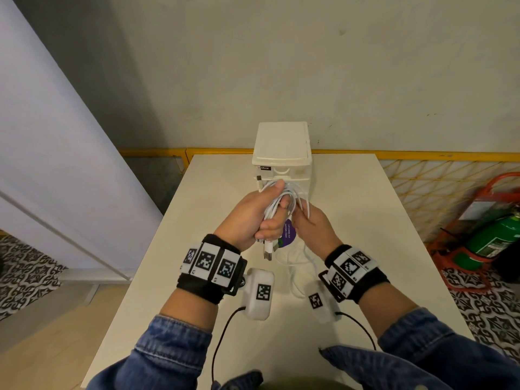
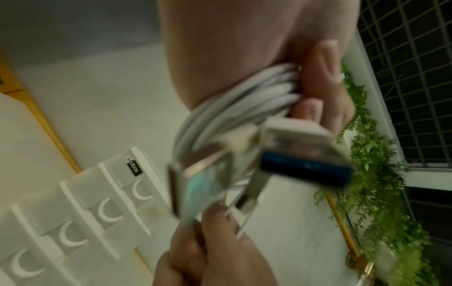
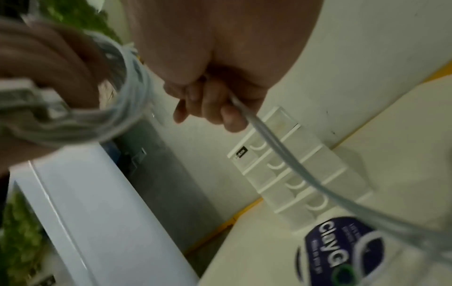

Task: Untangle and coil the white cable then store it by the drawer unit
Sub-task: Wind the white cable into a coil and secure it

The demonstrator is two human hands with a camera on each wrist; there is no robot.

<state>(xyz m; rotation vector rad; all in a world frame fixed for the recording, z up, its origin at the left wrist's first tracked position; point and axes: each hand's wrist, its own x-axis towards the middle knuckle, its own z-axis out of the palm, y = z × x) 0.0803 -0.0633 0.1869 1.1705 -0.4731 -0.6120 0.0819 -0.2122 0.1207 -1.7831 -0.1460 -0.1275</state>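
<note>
Over the pale tabletop (image 1: 213, 192) the person's left hand (image 1: 253, 218) is clenched round a bundle of thin white cable (image 1: 277, 205) already gathered into several loops, with metal USB plugs (image 1: 268, 250) hanging out below the fist; the left wrist view shows the loops (image 2: 234, 108) pressed side by side under the fingers (image 2: 322, 73). Just to its right, the right hand (image 1: 312, 225) pinches the single loose strand, which the right wrist view shows running from the fingertips (image 3: 229, 116) down toward the table, over a round dark-blue sticker (image 3: 340, 251). More slack (image 1: 298, 274) lies in loose curves on the table between the wrists. Behind both hands stands the small white plastic drawer unit (image 1: 281, 147) against the wall. I'd say coiling is partly done: the right hand should feed the strand with light tension, laying each turn the same size beside the others, while the left keeps the bundle from springing open and lets any twist run out toward the free end.
</note>
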